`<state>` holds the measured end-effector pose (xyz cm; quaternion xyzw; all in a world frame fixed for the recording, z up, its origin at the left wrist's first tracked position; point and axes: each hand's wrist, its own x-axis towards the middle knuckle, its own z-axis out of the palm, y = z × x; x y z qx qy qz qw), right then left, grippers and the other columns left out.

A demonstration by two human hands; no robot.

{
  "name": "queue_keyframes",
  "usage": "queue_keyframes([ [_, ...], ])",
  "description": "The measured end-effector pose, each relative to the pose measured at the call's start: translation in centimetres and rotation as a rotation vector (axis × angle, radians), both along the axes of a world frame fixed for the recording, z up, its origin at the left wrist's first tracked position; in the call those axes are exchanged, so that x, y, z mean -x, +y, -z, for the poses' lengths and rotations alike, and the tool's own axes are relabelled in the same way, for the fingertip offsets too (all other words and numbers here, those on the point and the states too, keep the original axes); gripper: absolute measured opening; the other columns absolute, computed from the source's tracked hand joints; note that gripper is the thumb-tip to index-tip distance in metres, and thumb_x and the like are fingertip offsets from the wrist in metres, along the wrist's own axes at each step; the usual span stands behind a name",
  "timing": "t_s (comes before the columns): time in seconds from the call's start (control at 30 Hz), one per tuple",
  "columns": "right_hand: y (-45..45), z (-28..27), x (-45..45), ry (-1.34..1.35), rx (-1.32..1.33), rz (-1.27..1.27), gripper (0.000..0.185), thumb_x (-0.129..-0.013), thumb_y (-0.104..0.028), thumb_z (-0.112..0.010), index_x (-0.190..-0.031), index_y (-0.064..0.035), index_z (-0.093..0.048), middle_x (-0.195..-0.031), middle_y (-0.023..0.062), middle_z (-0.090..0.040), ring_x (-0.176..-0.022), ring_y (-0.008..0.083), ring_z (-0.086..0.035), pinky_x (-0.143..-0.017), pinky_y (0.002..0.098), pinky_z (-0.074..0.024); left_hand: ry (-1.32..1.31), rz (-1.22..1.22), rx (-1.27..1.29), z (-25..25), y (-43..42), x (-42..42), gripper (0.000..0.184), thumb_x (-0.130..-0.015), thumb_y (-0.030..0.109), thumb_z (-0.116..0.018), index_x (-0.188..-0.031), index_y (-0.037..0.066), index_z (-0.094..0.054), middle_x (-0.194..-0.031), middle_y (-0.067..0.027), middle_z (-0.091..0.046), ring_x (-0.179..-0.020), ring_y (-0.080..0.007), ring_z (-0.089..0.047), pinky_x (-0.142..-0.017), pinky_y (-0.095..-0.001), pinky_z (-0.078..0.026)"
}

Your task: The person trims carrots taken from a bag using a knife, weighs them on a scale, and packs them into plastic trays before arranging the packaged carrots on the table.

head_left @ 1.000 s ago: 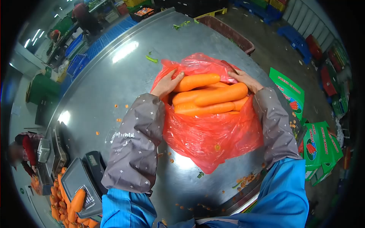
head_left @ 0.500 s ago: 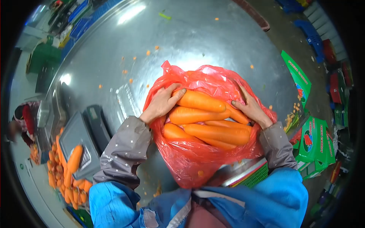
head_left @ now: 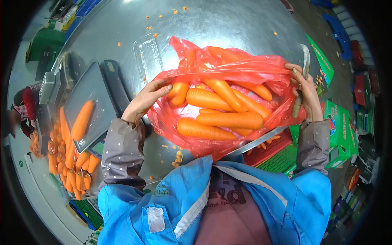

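Note:
A red plastic bag [head_left: 212, 148] full of large carrots [head_left: 230, 120] lies with its mouth open at the near edge of the metal table. My left hand [head_left: 148, 99] pinches the bag's rim at its left side. On the right, my right hand [head_left: 307, 92] is closed on the rim and also holds a knife [head_left: 306, 61], its curved blade pointing up and away from me. More carrots show through the thin red film at the far side of the bag.
One carrot [head_left: 83, 120] rests on a scale [head_left: 98, 87] at the left, beside a carrot pile [head_left: 73, 163]. A clear plastic tray [head_left: 148, 57] lies on the metal table [head_left: 220, 24]. Green cartons [head_left: 341, 126] and a red basket [head_left: 269, 150] are at the right. A co-worker [head_left: 26, 106] is far left.
My hands have moved from the carrots to the bag's rim and spread apart, stretching the mouth wider. The knife now shows clearly. The view has shifted toward my body.

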<state>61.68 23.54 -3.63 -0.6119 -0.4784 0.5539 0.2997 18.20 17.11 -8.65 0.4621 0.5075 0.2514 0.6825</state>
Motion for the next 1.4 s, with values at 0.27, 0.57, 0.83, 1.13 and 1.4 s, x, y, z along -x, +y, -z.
queue_keyframes([
  [0.27,-4.8,-7.2,-0.1,-0.136,-0.202,-0.111,0.034,-0.087,-0.019,-0.055,-0.113,0.0022,-0.054,-0.088,0.0029,-0.061,-0.057,0.0080,-0.051,-0.047,0.0177,-0.0383,-0.402,-0.184,-0.021,-4.9,-3.8,-0.9,0.054,-0.087,0.029,-0.058,-0.129,-0.001,-0.041,-0.133,-0.0127,-0.042,-0.122,-0.0217,-0.043,-0.099,-0.0312,-0.037],
  [0.57,-11.4,2.7,6.0,-0.700,-0.433,-0.624,0.061,-0.061,-0.017,-0.073,-0.116,-0.0029,-0.053,-0.109,0.0168,-0.057,-0.099,0.0306,-0.058,-0.083,0.0359,-0.0468,-0.494,-0.421,0.221,-1.2,-10.3,-2.9,0.035,-0.089,0.014,-0.053,-0.120,-0.003,-0.049,-0.110,-0.0108,-0.058,-0.100,-0.0183,-0.058,-0.087,-0.0283,-0.049],
  [0.83,-14.6,-3.2,10.4,-0.295,-0.408,-0.411,0.058,-0.058,-0.007,-0.074,-0.112,0.0019,-0.055,-0.106,0.0144,-0.058,-0.098,0.0238,-0.058,-0.086,0.0326,-0.0445,-0.674,-0.264,0.457,-0.9,-13.3,-8.4,0.043,-0.092,0.027,-0.050,-0.126,0.001,-0.041,-0.122,-0.0122,-0.051,-0.111,-0.0228,-0.052,-0.094,-0.0374,-0.045],
  [1.13,-17.0,-3.2,13.2,0.086,-0.311,-0.338,0.038,-0.069,0.000,-0.069,-0.105,-0.0037,-0.060,-0.108,0.0068,-0.055,-0.058,0.0032,-0.047,-0.051,0.0176,-0.0368,-1.056,-0.488,0.202,-3.2,-12.3,-5.8,0.046,-0.089,0.032,-0.052,-0.127,0.012,-0.036,-0.130,-0.0103,-0.045,-0.120,-0.0248,-0.044,-0.096,-0.0440,-0.040],
  [1.4,-14.5,-5.6,19.5,-0.497,-1.028,-0.663,0.034,-0.068,-0.001,-0.062,-0.101,-0.0074,-0.059,-0.093,0.0065,-0.061,-0.071,0.0226,-0.062,-0.056,0.0328,-0.0485,-0.328,-0.348,-0.275,-4.7,-14.9,-4.7,0.054,-0.079,0.006,-0.066,-0.126,0.003,-0.038,-0.117,-0.0112,-0.053,-0.110,-0.0193,-0.051,-0.092,-0.0324,-0.042],
])
